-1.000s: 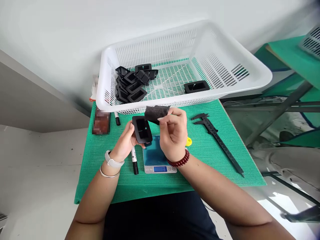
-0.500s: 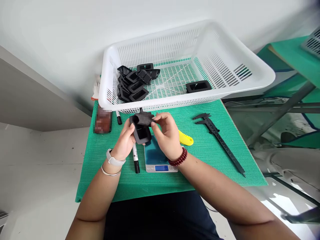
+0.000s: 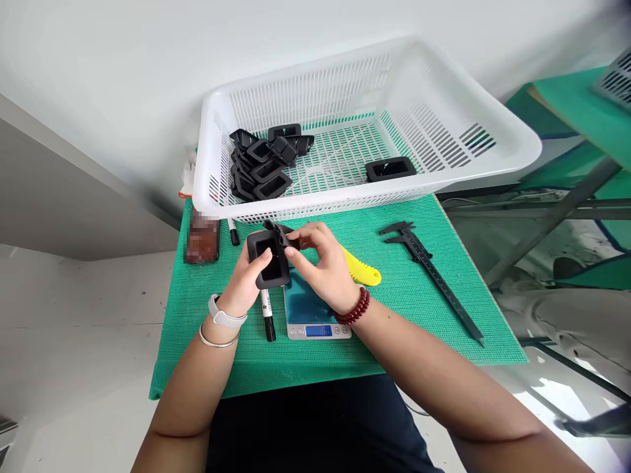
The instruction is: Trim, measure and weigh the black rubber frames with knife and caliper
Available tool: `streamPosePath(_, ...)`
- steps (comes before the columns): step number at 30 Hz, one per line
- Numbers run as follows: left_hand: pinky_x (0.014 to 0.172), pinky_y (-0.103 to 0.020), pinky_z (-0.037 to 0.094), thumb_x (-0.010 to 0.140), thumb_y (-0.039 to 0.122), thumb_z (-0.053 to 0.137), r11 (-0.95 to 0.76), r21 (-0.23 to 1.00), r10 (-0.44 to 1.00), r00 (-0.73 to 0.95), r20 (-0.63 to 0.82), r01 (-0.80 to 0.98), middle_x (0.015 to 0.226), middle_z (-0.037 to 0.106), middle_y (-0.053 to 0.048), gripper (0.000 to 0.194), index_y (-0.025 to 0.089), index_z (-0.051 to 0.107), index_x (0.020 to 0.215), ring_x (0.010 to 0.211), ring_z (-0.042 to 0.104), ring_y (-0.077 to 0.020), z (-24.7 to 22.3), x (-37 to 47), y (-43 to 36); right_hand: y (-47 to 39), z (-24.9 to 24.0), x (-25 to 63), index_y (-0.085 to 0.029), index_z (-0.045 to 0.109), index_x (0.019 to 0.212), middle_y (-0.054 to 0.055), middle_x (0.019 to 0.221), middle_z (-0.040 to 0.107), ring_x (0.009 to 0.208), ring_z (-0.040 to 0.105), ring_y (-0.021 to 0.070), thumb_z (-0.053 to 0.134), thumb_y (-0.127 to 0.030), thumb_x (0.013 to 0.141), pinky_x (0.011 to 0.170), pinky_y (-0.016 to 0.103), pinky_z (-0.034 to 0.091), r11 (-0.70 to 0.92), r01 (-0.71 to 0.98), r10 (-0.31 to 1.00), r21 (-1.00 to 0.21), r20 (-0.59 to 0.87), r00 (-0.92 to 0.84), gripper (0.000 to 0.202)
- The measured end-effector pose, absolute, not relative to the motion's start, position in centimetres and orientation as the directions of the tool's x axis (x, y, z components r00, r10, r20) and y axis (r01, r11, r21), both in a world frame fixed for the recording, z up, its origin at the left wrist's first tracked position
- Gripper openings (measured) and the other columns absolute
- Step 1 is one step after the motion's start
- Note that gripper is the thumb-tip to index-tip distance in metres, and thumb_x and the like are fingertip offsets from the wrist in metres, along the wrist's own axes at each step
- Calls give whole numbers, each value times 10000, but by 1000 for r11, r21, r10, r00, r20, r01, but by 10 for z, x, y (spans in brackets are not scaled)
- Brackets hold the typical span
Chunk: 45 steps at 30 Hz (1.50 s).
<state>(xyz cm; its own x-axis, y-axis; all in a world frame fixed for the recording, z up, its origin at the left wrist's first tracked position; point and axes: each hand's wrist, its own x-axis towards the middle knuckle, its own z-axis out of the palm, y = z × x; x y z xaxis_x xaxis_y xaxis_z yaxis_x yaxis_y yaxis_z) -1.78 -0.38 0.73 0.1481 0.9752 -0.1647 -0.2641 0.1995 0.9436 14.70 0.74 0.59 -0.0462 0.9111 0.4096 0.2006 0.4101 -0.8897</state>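
Observation:
My left hand (image 3: 242, 281) grips a black rectangular frame (image 3: 273, 282), its thumb reaching over the opening. Pinched between the thumb and fingers of my right hand (image 3: 328, 272) is a dark foam piece (image 3: 280, 234), bunched up against the frame's upper right side. Both hands are over a small digital scale (image 3: 305, 305) with a blue-green top and a lit display. A marker (image 3: 267, 316) lies left of the scale, and a yellow-handled tool (image 3: 363, 269) is partly hidden behind my right hand.
Behind the hands, a white basket (image 3: 365, 192) holds several black frames (image 3: 266, 171) at its left and another black part (image 3: 391, 169) at its right. A black caliper (image 3: 438, 279) lies on the green mat (image 3: 197, 355). A brown object (image 3: 203, 242) and another marker (image 3: 233, 232) are at the left.
The black frame has turned more upright and shifted slightly left. My right hand has moved left with the foam piece, which now looks narrower and more bunched.

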Motion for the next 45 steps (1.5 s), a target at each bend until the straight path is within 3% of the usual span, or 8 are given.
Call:
streamPosePath(3, 917, -407, 563, 849, 545, 630, 197, 937, 974, 168, -154, -287, 1163, 683, -45, 419, 277, 613, 1170, 1179, 623, -271, 8, -17, -3, 7, 7, 148, -222, 623, 950, 32, 928, 601, 863, 583, 174, 695, -295, 845, 788, 373, 538, 435, 239, 900, -868, 430, -75, 146)
streamPosePath(6, 925, -429, 564, 886, 605, 517, 211, 922, 971, 177, -160, -325, 1093, 705, -53, 435, 260, 643, 1118, 1173, 628, -283, 10, -15, -2, 8, 7, 148, -228, 597, 876, 34, 925, 579, 894, 585, 177, 624, -252, 892, 774, 364, 539, 415, 262, 887, -871, 451, 94, 39)
streamPosePath(11, 889, -424, 575, 876, 492, 523, 286, 895, 948, 235, -213, -343, 1000, 712, -48, 354, 213, 668, 1037, 1103, 652, -282, 11, -13, -2, 6, 11, 153, -239, 595, 919, 59, 1008, 526, 990, 566, 215, 609, -241, 908, 830, 421, 527, 478, 407, 754, -779, 601, 265, 18)
streamPosePath(20, 885, -349, 570, 910, 506, 566, 229, 932, 952, 266, -154, -280, 1023, 688, -33, 364, 261, 642, 1168, 1062, 649, -224, 10, -13, -2, 4, 13, 153, -263, 628, 934, 54, 1042, 600, 1022, 557, 242, 672, -171, 863, 896, 473, 475, 636, 573, 612, -517, 790, 34, 125)
streamPosePath(23, 946, -358, 548, 910, 519, 565, 176, 944, 969, 218, -116, -279, 1103, 680, -37, 366, 271, 632, 1171, 1160, 613, -237, 11, -12, -2, 6, 9, 151, -257, 648, 962, 43, 986, 646, 988, 578, 222, 650, -166, 884, 905, 459, 502, 676, 510, 653, -531, 753, -82, 120)
streamPosePath(28, 949, -366, 543, 899, 546, 568, 109, 967, 978, 199, -63, -230, 1143, 657, -34, 361, 282, 608, 1142, 1183, 597, -237, 13, -14, -2, 8, 6, 150, -215, 708, 978, 123, 1248, 610, 1192, 546, 284, 649, -241, 893, 978, 517, 516, 640, 541, 713, -546, 683, -155, 107)
streamPosePath(34, 979, -325, 485, 924, 571, 504, -46, 994, 993, 101, 56, -103, 1142, 625, -18, 363, 286, 587, 1134, 1122, 592, -190, 9, -19, 0, 10, 2, 154, -164, 658, 1223, 166, 1367, 583, 1394, 436, 318, 502, -153, 938, 1100, 562, 460, 736, 526, 659, -426, 629, -412, 325)
streamPosePath(45, 851, -343, 465, 878, 601, 555, -165, 957, 984, 102, 144, 239, 1019, 609, -38, 425, 236, 553, 1095, 977, 573, -215, 10, -20, -1, 7, 5, 152, -192, 682, 1133, 138, 1395, 575, 1359, 478, 324, 508, -105, 891, 1107, 586, 448, 708, 564, 696, -425, 560, -451, 311)
